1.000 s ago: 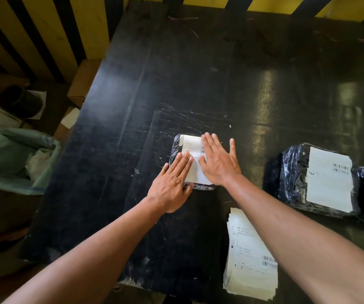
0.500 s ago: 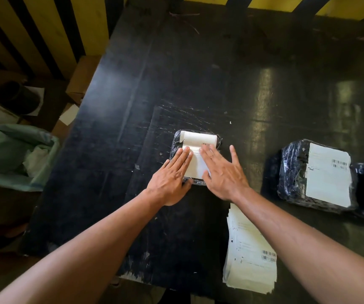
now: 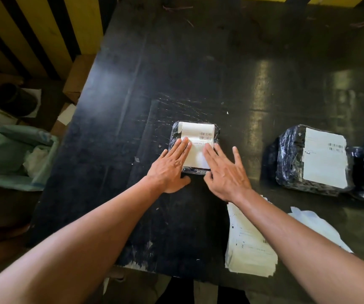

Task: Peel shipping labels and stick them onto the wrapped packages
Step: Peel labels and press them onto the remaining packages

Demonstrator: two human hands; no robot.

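The label [image 3: 196, 141] is best smoothed with flat fingers drawn from its middle toward the edges, so that no bubble or lifted corner is left on the crinkled wrap. The left hand [image 3: 170, 167] is spread flat, fingers straight and together, laid on the label's 9 o'clock side with the thumb down on the desk [image 3: 132, 84]; nothing is gripped. The right hand [image 3: 225, 170] is likewise opened out, fingers straight and slightly fanned, pressed on the label's 3 o'clock side; nothing is held. Beneath both lies the small black-wrapped package [image 3: 195, 148], at the desk's centre, its barcode end uncovered at 12 o'clock. A stack of unpeeled labels [image 3: 249, 251] is seen at 5 o'clock of the hands, under the right forearm. At 3 o'clock, well apart, a larger labelled package [image 3: 312, 159] is set, just beside another at the frame's edge.
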